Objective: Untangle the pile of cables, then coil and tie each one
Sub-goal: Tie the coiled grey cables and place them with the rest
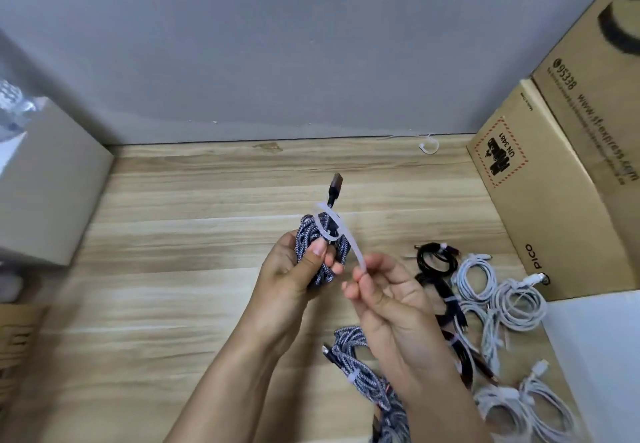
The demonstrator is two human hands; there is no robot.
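My left hand grips a coiled blue-and-white braided cable above the wooden table, its dark USB plug sticking up. A white zip tie loops around the top of the coil. My right hand pinches the tie's free tail between thumb and fingers, just right of the coil. On the table below my right wrist lies another braided coil bound with a white tie.
Tied black coils and several tied white coils lie at the right. Cardboard boxes stand at the right edge, a grey box at the left. A loose zip tie lies by the back wall.
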